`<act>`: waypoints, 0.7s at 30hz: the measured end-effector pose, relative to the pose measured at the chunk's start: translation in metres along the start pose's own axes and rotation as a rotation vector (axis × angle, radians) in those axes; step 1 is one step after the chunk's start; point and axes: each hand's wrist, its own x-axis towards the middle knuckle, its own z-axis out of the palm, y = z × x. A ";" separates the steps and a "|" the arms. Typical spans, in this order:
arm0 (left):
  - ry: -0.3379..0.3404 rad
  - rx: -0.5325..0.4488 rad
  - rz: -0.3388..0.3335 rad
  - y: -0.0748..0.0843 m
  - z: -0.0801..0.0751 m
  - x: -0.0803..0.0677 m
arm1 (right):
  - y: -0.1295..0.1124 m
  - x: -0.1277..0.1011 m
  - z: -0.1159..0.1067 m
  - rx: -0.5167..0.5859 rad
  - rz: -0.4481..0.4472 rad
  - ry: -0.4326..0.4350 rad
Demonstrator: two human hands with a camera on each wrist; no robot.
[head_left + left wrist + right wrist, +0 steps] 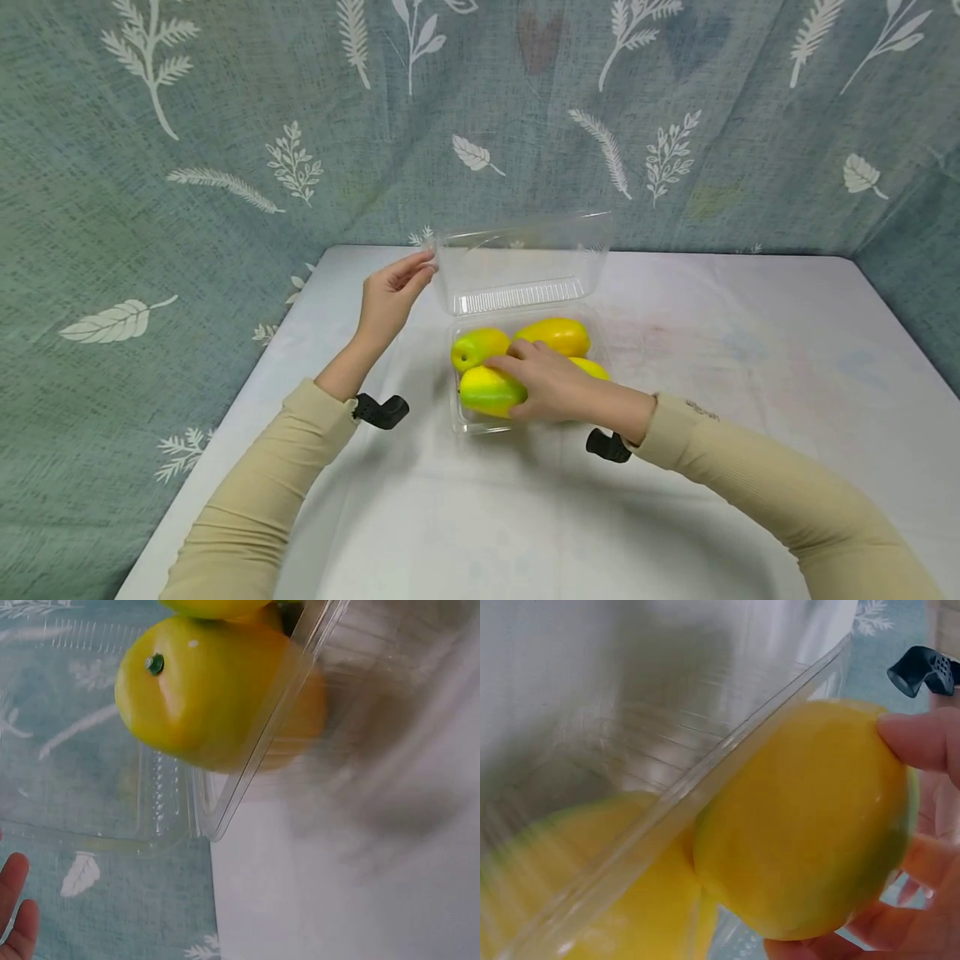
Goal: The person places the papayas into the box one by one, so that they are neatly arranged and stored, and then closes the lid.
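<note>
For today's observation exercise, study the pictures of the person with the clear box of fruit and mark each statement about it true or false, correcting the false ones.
1. The lid of the box stands open. True.
2. The left hand holds a fruit. False: it holds no fruit; its fingers are at the lid's left edge.
3. The right hand grips the front fruit in the box. True.
4. The fruits are red. False: they are yellow and green.
5. The box stands on a bare wooden floor. False: it stands on a table with a white cover.
</note>
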 end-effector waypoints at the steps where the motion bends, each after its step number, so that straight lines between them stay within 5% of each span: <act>1: 0.000 0.008 -0.023 0.024 -0.001 -0.005 | 0.000 -0.001 -0.001 -0.010 -0.001 -0.011; 5: 0.023 -0.099 0.012 -0.014 0.003 0.005 | -0.001 -0.005 -0.004 -0.031 -0.001 -0.041; 7: 0.034 -0.097 0.028 -0.015 0.005 0.005 | 0.000 -0.008 -0.006 -0.032 0.001 -0.044; 12: 0.059 0.036 0.036 0.016 0.005 -0.002 | 0.001 -0.012 -0.006 -0.040 0.012 -0.025; 21: 0.063 0.080 0.052 0.022 0.006 -0.004 | 0.005 -0.008 0.009 -0.069 -0.056 0.005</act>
